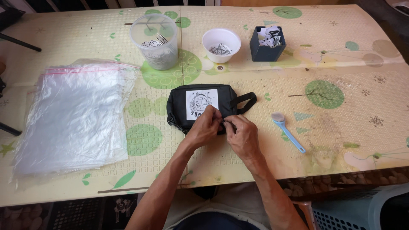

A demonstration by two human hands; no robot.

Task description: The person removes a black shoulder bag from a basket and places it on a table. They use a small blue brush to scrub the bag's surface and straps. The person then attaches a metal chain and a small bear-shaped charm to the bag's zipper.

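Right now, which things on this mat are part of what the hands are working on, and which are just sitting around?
In hand:
black pouch
left hand
right hand

Lying about:
blue brush
stack of clear bags
clear tub
white bowl
dark box

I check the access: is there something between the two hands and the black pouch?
Nothing visible. The left hand and right hand already touch the near edge of the black pouch; their fingers hide that edge.

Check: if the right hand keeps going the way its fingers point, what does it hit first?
The right hand points up-left, with the left hand right at its fingertips, so it likely meets that first, then the black fabric pouch with a white printed patch under both. Depth is unclear.
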